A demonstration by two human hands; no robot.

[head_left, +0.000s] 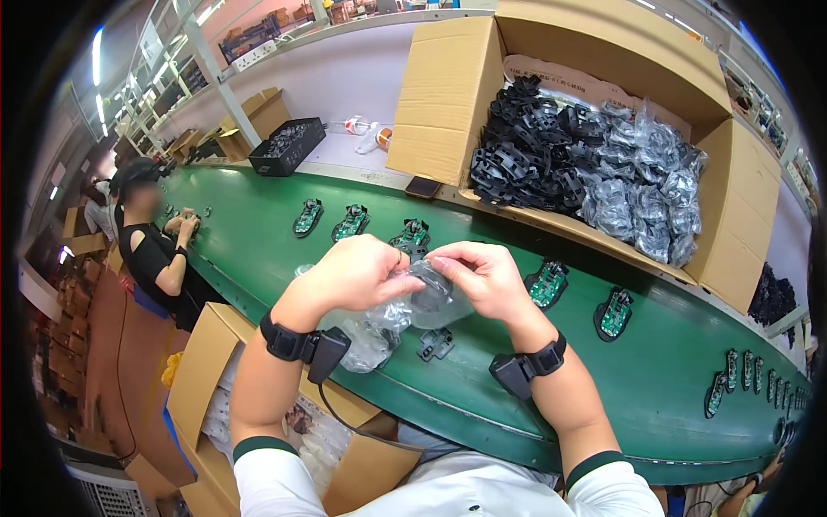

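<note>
My left hand [366, 274] and my right hand [487, 277] meet over the green conveyor belt, each pinching a clear plastic bag [435, 300] with a dark part showing through it. Under and left of the bag lie more crumpled clear bags [363, 343]. A loose black plastic part [436, 345] rests on the belt just below my hands. Just beyond my fingers sits a mouse base with a green circuit board [412, 233], partly hidden. Similar mouse bases, such as one with a board [546, 284] right of my right hand, stand along the belt.
Behind the belt, an open cardboard box [444, 103] holds black plastic parts and bagged parts. A black bin [289, 148] and plastic bottles [351, 126] stand on the back ledge. Another person [155, 250] works at the far left. An open carton [200, 379] is at lower left.
</note>
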